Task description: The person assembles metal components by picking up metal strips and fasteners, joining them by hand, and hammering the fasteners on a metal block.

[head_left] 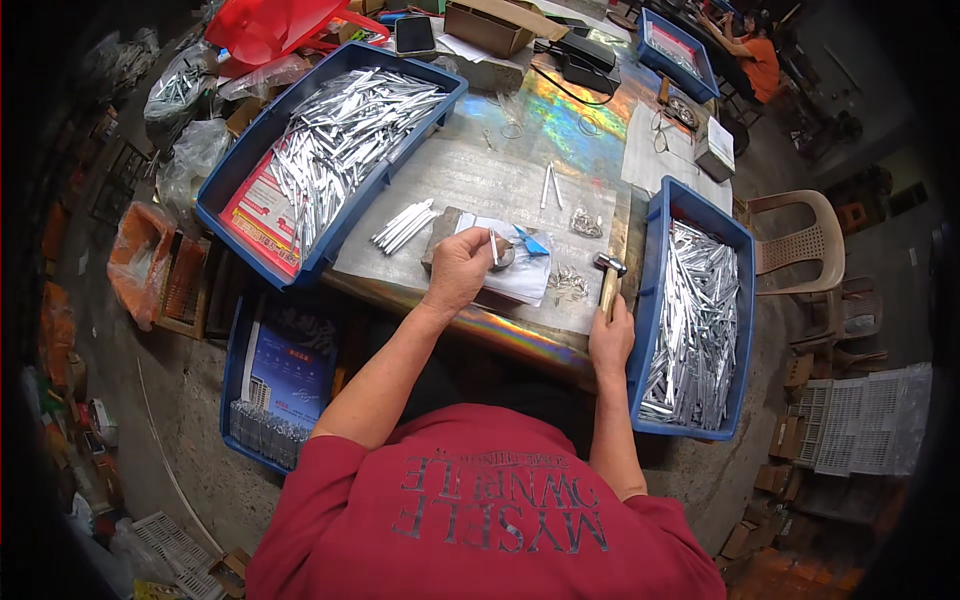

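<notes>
My left hand (pixel 460 272) pinches a slim silver metal strip (pixel 493 244), which stands up over a small dark block (pixel 441 237) at the table's near side. In my right hand (pixel 611 340) is a hammer (pixel 608 289), gripped by its wooden handle with the head up. Between the hands lie white paper sheets (pixel 528 288) with a blue scrap (pixel 531 240) on them. Small silver parts (pixel 568 283) are heaped left of the hammer, and another small heap (pixel 585 223) sits farther back. A row of silver strips (pixel 404 229) lies left of the block; two strips (pixel 551 187) lie beyond it.
Blue bins full of silver strips flank me: a left bin (pixel 222 205) and a right bin (pixel 742 300). Another blue bin (pixel 232 385) stands low at left. A phone (pixel 414 36) and cardboard box (pixel 487 28) are at the back. Beyond the right bin is a plastic chair (pixel 805 245); a person (pixel 760 68) sits far right.
</notes>
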`<state>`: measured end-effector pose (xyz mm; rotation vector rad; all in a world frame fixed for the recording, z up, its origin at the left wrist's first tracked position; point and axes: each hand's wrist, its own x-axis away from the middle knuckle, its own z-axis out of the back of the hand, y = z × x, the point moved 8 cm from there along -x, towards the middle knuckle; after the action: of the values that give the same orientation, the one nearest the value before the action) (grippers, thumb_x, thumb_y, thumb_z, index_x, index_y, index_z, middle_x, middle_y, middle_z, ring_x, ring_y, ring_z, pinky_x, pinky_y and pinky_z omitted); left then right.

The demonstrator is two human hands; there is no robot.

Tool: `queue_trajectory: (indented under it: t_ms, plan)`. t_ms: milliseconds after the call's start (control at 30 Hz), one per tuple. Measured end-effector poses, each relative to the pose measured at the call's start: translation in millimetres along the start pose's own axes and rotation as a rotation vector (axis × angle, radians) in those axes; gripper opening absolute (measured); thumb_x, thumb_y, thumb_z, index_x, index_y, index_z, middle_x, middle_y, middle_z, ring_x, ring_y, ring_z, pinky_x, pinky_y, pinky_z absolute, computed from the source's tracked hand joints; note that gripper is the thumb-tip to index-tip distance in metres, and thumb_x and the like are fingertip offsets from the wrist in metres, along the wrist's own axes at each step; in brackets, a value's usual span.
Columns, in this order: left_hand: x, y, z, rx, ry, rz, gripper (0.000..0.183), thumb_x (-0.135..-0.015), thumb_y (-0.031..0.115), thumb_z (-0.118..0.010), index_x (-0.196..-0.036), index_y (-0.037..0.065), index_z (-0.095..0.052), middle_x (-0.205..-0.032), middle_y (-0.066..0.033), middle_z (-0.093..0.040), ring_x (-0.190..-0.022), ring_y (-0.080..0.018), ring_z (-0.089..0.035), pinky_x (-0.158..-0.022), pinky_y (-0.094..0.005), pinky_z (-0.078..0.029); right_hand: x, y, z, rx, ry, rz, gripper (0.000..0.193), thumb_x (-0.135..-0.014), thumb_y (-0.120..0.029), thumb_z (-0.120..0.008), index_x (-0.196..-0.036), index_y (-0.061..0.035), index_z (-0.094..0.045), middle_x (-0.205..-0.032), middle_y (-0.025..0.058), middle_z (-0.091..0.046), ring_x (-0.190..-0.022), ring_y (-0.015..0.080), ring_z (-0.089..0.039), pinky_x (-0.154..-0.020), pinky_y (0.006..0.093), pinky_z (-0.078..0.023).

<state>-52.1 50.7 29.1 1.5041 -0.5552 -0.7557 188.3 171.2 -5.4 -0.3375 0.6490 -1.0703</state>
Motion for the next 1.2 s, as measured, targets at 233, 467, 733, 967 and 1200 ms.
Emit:
queue_trajectory:
  t_ms: [233, 467, 733, 967, 1200]
  plan:
    - [18.5, -2.6, -15.2, -0.049, -0.113, 0.038, 0.015, -0.081, 0.014, -0.052, -0.075, 0.000, -0.054, -0.059, -0.0008, -0.053, -0.054, -0.0022, -0.043, -0.048, -0.0186, -0.036, 16.2, -87.5, 22.2, -0.109, 0.013, 0.374, 0.032, -0.073, -0.010, -0.055, -0.104, -0.0008, -0.049, -0.085, 0.0142, -0.051, -0.072, 0.0292, -0.050, -0.065, 0.0368, -0.041]
    - [48.9, 15.3, -33.2, -0.284, -0.251, -0.153, 0.009, -0.074, 0.005, -0.053, -0.079, -0.002, -0.054, -0.066, -0.0122, -0.056, -0.060, -0.0189, -0.056, -0.055, -0.0277, -0.043, 33.0, -149.1, 9.5, -0.451, -0.185, 0.607, 0.033, -0.067, -0.002, -0.059, -0.099, -0.0005, -0.051, -0.079, 0.0122, -0.050, -0.069, 0.0253, -0.050, -0.059, 0.0317, -0.042]
    - [59.7, 23.0, -33.7, -0.344, -0.260, -0.214, 0.008, -0.072, 0.004, -0.054, -0.078, -0.001, -0.054, -0.071, -0.0147, -0.056, -0.065, -0.0293, -0.055, -0.057, -0.0319, -0.043, 38.4, -144.5, 16.8, -0.487, -0.026, 0.607, 0.015, -0.071, -0.005, -0.059, -0.085, 0.0006, -0.056, -0.071, 0.0114, -0.056, -0.061, 0.0235, -0.053, -0.055, 0.0293, -0.043]
    - [66.7, 31.2, -35.0, -0.484, -0.193, -0.441, 0.008, -0.068, 0.005, -0.059, -0.072, 0.002, -0.052, -0.067, -0.0108, -0.054, -0.064, -0.0280, -0.053, -0.056, -0.0346, -0.042, 31.0, -119.3, 9.2, -0.641, -0.071, 0.285, 0.015, -0.079, -0.014, -0.055, -0.078, 0.0005, -0.055, -0.063, 0.0061, -0.052, -0.055, 0.0138, -0.048, -0.049, 0.0245, -0.037]
    - [70.4, 38.3, -28.6, -0.535, -0.181, -0.507, 0.010, -0.066, 0.004, -0.060, -0.069, 0.003, -0.051, -0.066, -0.0093, -0.053, -0.062, -0.0264, -0.052, -0.054, -0.0341, -0.041, 32.5, -100.4, -28.2, -1.277, -0.390, -0.240, 0.023, -0.083, -0.022, -0.051, -0.079, -0.0001, -0.055, -0.060, -0.0043, -0.046, -0.052, 0.0018, -0.036, -0.046, 0.0159, -0.028]
